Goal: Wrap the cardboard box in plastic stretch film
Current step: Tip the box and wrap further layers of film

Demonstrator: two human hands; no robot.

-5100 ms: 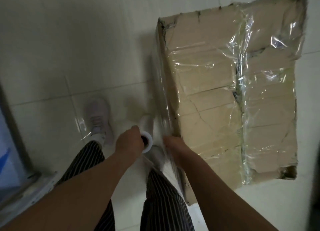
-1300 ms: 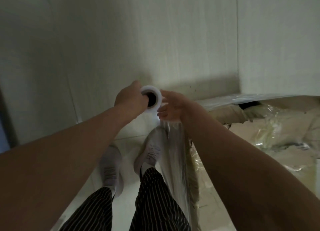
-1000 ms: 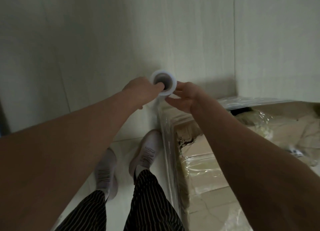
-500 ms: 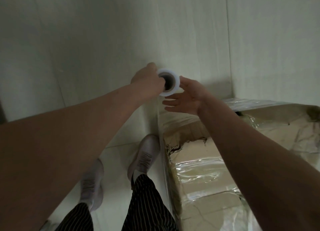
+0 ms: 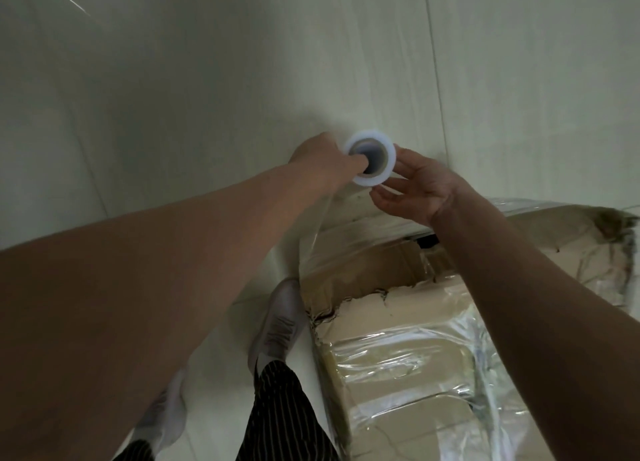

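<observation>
Cardboard box (image 5: 367,310) fills the lower right of the frame, lying on the pale floor (image 5: 225,374) with its far end against the wall (image 5: 173,62). Its upper face is torn along a ragged dark edge near the upper left corner, and glossy, wrinkled film wrap (image 5: 398,356) already covers much of that face and the right-hand side.

Just above the box, at the centre of the frame, the stretch film roll (image 5: 370,162) shows end-on as a white ring round a dark core. A clear film sheet (image 5: 311,239) runs from the roll down and left to the box's upper left corner and along its left edge.

The left hand (image 5: 323,164) comes in from the lower left and has the roll in its grip: one digit is hooked into the core while the rest of the hand closes round the roll's left side, with those fingers hidden behind it.

The right hand (image 5: 414,187) reaches in from the lower right, palm turned up, fingers half curled. Its thumb lies against the ring's right rim and a fingertip touches the lower right rim; whether that amounts to a real grip on the roll or only a light touch cannot be told.

Below the arms, striped trousers (image 5: 277,408) and a pale shoe (image 5: 277,322) stand just left of the box, the shoe's toe close to the box's left edge. A second shoe (image 5: 162,412) shows blurred at the lower left, under the left forearm.
</observation>
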